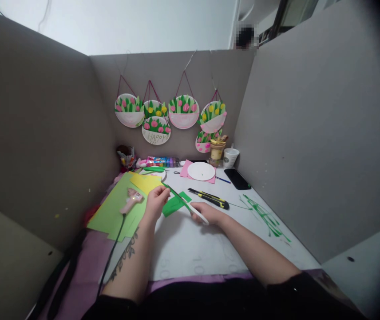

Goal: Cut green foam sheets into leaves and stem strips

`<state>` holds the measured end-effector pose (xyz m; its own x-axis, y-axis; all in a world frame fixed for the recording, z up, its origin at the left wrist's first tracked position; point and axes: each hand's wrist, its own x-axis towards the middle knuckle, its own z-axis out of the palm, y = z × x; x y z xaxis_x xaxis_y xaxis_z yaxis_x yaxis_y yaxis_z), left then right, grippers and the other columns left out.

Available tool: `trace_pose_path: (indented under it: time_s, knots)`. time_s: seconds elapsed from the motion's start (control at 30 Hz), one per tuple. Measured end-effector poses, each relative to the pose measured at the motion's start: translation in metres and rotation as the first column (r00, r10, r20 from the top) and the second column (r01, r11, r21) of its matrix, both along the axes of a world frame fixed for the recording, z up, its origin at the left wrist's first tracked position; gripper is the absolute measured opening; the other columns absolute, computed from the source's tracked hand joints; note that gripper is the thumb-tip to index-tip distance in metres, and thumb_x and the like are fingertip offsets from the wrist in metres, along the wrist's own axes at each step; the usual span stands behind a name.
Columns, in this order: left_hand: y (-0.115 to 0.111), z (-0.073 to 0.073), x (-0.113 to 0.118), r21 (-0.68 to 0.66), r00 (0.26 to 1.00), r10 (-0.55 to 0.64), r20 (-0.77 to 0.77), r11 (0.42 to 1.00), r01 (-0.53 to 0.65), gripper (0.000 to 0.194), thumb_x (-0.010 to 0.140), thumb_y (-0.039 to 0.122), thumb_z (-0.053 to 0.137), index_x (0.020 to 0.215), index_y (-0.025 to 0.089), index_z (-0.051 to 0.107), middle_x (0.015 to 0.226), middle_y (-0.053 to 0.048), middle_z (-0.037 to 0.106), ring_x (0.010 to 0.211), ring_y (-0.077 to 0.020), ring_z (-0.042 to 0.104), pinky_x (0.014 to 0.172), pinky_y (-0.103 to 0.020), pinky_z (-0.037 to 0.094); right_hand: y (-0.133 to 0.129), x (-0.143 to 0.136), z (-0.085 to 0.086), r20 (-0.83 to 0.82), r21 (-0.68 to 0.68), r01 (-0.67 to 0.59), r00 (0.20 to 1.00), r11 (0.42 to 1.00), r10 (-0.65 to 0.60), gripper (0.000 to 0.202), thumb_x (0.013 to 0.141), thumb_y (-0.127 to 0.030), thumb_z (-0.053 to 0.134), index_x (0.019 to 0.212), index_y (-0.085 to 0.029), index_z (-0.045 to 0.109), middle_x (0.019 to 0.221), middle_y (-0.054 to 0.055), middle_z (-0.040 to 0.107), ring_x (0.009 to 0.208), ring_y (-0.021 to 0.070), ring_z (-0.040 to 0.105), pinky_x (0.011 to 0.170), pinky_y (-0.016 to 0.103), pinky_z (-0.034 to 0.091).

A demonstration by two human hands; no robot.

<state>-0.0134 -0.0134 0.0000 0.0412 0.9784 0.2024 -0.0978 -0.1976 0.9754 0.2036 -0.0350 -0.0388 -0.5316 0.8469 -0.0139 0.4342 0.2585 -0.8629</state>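
Note:
My left hand (156, 203) is closed, its fingertips pinching a narrow green paper strip (174, 191) that slants down to the right. My right hand (206, 212) grips white-handled scissors (200, 215), whose blades point up and left along the strip. Whether the blades are apart is too small to tell. Beneath them on the white table (183, 249) lies a piece of green paper (172, 206). Just beyond my right hand rest two yellow-and-black utility knives (211, 198).
A pink glue gun (132, 202) lies on light green sheets (112, 215) at left. Thin green scraps (266, 215) and a black phone (237, 179) are at right. A white paper plate (201, 171) sits further back. Flower-decorated plates (184, 118) hang on the grey partition (103, 80).

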Motion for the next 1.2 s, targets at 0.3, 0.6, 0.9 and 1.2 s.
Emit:
trace_pose_path:
  time_s: [0.3,0.6,0.9,1.2]
  knots:
    - [0.0002,0.0002,0.0001,0.005,1.0,0.009,0.001,1.0,-0.009,0.025,0.069,0.031,0.065,0.058,0.017,0.048,0.045,0.007,0.04,0.042,-0.0048,0.03,0.042,-0.019,0.019,-0.0014,-0.0011,0.0019,-0.03,-0.076,0.024,0.999,0.997,-0.026,0.009,0.064,-0.019,0.058,0.072,-0.018,0.053,0.063,-0.004,0.052,0.059,0.0106,0.049,0.054,0.02,0.04]
    - [-0.0008,0.0021,-0.0007,0.001,1.0,0.007,0.008,1.0,-0.007,0.024,0.068,0.03,0.064,0.058,0.017,0.048,0.045,0.007,0.039,0.043,-0.0048,0.029,0.042,-0.019,0.019,-0.0018,-0.001,0.0006,-0.088,-0.104,0.017,0.996,0.994,-0.026,0.011,0.063,-0.019,0.058,0.072,-0.018,0.053,0.06,-0.004,0.051,0.055,0.0102,0.048,0.05,0.02,0.039]
    - [-0.0011,0.0032,-0.0016,-0.003,1.0,0.003,-0.006,1.0,-0.003,0.024,0.068,0.029,0.064,0.056,0.017,0.047,0.045,0.006,0.039,0.043,-0.005,0.029,0.043,-0.019,0.019,-0.0004,-0.0004,-0.003,-0.092,-0.085,0.05,0.994,0.995,-0.058,0.01,0.064,-0.021,0.059,0.07,-0.018,0.053,0.061,-0.005,0.051,0.054,0.0096,0.046,0.049,0.021,0.036]
    - [0.0017,0.001,-0.0008,-0.04,1.0,0.023,0.02,0.999,-0.022,0.025,0.07,0.032,0.064,0.059,0.017,0.047,0.046,0.007,0.039,0.041,-0.0042,0.028,0.042,-0.019,0.018,0.0069,0.0029,-0.0073,0.29,0.279,0.39,0.837,0.877,-0.464,0.029,0.069,-0.046,0.068,0.072,-0.019,0.06,0.071,0.001,0.061,0.064,0.0147,0.051,0.056,0.024,0.03]
